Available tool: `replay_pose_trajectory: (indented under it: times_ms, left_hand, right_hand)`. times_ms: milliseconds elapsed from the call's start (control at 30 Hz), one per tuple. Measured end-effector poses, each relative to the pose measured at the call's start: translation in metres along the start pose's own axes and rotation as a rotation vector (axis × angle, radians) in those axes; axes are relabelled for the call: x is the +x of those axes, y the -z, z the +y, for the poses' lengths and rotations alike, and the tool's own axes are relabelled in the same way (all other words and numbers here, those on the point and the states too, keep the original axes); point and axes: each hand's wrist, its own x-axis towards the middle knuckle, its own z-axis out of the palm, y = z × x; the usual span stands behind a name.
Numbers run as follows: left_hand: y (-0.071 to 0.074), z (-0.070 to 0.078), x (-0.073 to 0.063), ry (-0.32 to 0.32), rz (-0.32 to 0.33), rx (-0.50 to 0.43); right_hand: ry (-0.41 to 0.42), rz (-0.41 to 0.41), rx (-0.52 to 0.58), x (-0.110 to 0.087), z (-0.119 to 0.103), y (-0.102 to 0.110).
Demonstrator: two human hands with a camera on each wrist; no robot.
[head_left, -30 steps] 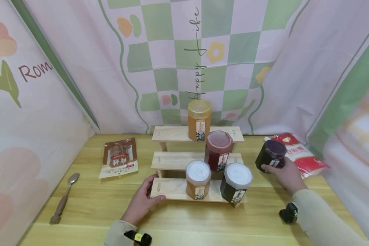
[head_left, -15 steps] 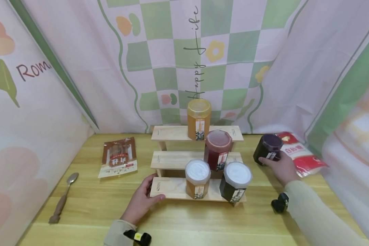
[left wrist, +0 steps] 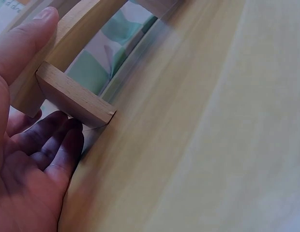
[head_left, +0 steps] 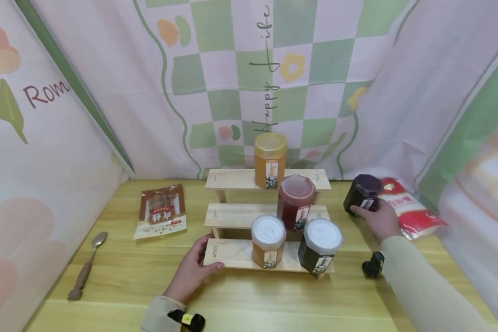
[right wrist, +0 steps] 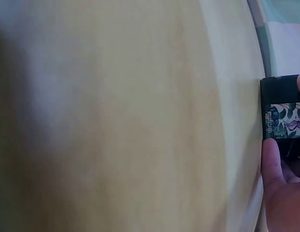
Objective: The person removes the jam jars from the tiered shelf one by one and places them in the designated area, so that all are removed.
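A wooden three-step rack point(head_left: 228, 216) stands mid-table. My left hand point(head_left: 192, 272) grips the left end of its lowest step, thumb at the front edge; in the left wrist view the fingers curl beside the rack's leg point(left wrist: 75, 94). To the right of the rack, my right hand point(head_left: 379, 219) holds a dark purple jar point(head_left: 360, 191) around its side. On the rack are a yellow jar point(head_left: 269, 161) on the top step, a red jar point(head_left: 295, 203) on the middle one, and a white-lidded amber jar point(head_left: 268, 242) and white-lidded dark jar point(head_left: 319, 246) on the lowest.
A red and white bag point(head_left: 415, 212) lies behind my right hand. Left of the rack lies a brown packet point(head_left: 161, 212), and nearer the left edge a spoon point(head_left: 86, 267). A patterned curtain point(head_left: 232, 69) closes off the table's back.
My right hand has moved the dark purple jar slightly away from me, toward the back of the table. The left hand has kept its grip on the rack, which stands where it did.
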Motion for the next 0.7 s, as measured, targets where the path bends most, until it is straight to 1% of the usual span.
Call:
replay_pose_trajectory:
  times_ms: [233,567,700]
  left_hand:
    - [0.000,0.003,-0.001,0.005,0.001,-0.001]
    - [0.000,0.003,-0.001,0.007,0.002,0.001]
    - [0.000,0.003,0.000,0.006,-0.001,-0.005]
  right_hand:
    - [-0.031,0.021,-0.017,0.008,0.004,-0.001]
    - [-0.024,0.045,-0.005,0.022,0.010,-0.003]
    - [-0.028,0.045,0.000,0.024,0.010,-0.003]
